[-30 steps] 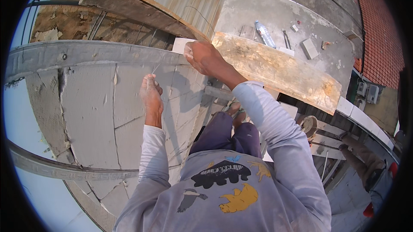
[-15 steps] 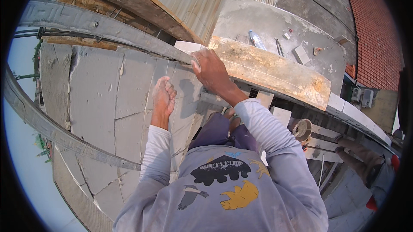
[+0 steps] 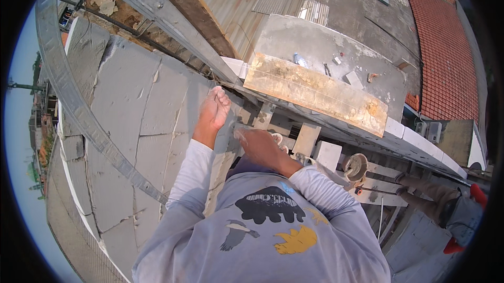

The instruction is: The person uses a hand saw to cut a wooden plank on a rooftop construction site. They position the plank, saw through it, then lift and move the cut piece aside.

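Observation:
My left hand (image 3: 214, 109) is closed, its fingers curled in a pinch on a thin wire-like strand (image 3: 213, 78) that rises toward a grey metal channel (image 3: 173, 23). Behind that hand stands a wall of pale grey blocks (image 3: 126, 89) with rough mortar joints. Close in front of my body is my right hand (image 3: 265, 149), apart from the channel. Its fingers are partly smeared by motion, so whether they grip anything does not show. Beyond the hands, a stained wooden board (image 3: 315, 91) lies along the edge of a wall.
A second metal channel (image 3: 86, 104) arcs down the left. Below me on the right, a round bucket (image 3: 355, 167) stands near planks (image 3: 386, 180) and another person's legs (image 3: 436, 194). A plastic bottle (image 3: 300, 60) and a white block (image 3: 353, 79) lie on the concrete ledge.
My right hand has left the metal channel and come down toward my body. My left hand has shifted slightly right in view, still closed. The view has turned, and the upper channel appears steeper.

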A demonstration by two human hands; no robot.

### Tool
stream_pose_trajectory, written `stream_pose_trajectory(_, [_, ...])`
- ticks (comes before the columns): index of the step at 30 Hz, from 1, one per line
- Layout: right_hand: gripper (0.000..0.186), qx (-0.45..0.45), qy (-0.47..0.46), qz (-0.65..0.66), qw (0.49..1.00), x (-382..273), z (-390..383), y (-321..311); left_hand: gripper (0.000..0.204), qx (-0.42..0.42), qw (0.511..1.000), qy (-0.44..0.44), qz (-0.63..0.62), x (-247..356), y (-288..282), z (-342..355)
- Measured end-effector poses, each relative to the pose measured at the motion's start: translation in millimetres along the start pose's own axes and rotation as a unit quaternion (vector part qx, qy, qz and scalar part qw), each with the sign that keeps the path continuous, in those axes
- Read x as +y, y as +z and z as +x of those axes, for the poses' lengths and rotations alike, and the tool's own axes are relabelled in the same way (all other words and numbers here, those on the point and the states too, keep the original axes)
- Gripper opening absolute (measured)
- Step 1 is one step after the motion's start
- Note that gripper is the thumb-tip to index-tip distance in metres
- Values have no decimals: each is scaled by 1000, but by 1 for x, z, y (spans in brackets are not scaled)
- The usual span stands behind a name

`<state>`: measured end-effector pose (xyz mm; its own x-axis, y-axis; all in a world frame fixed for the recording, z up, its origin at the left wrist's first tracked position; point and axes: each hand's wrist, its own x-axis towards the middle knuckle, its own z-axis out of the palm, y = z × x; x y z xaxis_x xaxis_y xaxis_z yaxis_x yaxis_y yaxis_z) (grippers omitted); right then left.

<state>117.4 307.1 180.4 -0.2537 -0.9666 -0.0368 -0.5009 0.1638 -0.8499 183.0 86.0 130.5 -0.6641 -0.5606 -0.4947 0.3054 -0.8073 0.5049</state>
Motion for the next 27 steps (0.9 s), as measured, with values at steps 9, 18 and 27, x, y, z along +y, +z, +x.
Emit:
stream_pose_trajectory(9, [26,47,65,-134,988,41,-12,-67,25,131,950,171,226,-3,20,31])
stream_pose_trajectory(18, [28,-21,113,-320,940,65,95,-206,29,-43,947,179,264,80,27,105])
stream_pose_trajectory(27, [18,120,-62,-519,844,63,266,-215,52,-234,903,-73,354,104,63,146])
